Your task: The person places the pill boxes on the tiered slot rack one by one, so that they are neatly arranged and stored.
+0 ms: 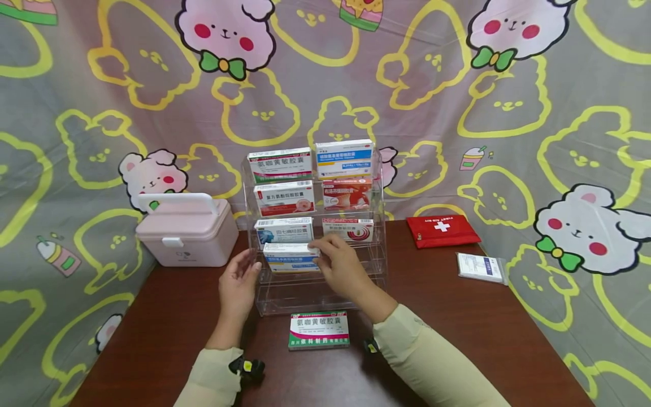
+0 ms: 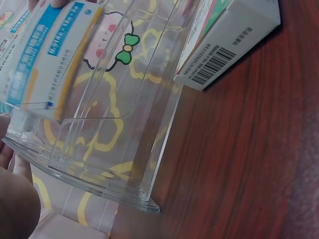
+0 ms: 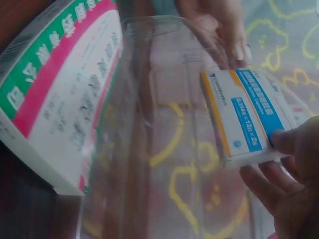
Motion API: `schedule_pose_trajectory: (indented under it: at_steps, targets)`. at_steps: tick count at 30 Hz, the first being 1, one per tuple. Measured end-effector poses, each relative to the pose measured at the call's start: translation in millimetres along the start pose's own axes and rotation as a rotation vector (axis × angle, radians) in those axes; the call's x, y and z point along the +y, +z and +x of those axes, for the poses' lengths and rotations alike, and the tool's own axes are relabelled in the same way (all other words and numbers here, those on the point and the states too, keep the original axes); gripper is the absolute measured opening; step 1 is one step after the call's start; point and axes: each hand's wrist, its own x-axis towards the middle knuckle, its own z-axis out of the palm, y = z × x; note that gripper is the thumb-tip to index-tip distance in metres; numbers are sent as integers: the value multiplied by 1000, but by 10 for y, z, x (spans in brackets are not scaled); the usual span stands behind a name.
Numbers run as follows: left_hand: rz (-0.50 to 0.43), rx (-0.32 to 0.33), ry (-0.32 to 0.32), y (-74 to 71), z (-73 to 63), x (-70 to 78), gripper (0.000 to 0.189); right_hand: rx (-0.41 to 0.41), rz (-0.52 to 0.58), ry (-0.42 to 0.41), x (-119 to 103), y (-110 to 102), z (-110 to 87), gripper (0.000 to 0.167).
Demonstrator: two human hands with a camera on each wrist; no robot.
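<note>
My right hand pinches the right end of a white, blue and yellow medicine box; in the right wrist view, its thumb lies on the printed face, with fingers beneath. The box stands tilted back at the fourth level of a clear acrylic display rack, below a blue-and-white medicine box. At the rack's left side is my left hand, its relaxed fingers and thumb close to the box's left end. A green, pink and white medicine box lies on the table before the rack.
Above, the rack holds several medicine boxes in two columns, including a red one. A pink lidded case stands left on the brown table. On the right lie a red first aid pouch and a bagged white pack.
</note>
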Motion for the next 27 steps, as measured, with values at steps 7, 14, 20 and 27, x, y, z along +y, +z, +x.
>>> schedule_pose_trajectory:
  at_steps: [7,14,20,27]
  targets:
    - [-29,19,21,25,-3,-8,41,27,4,-6,58,174,-53,29]
    - [-18,7,2,12,1,5,43,64,6,-12,19,234,-70,30]
    - [-9,-5,-3,-4,10,-1,43,55,-42,-6,-5,235,-107,32]
    - [-9,-6,7,-7,10,-11,42,6,-46,8,28,119,-149,56]
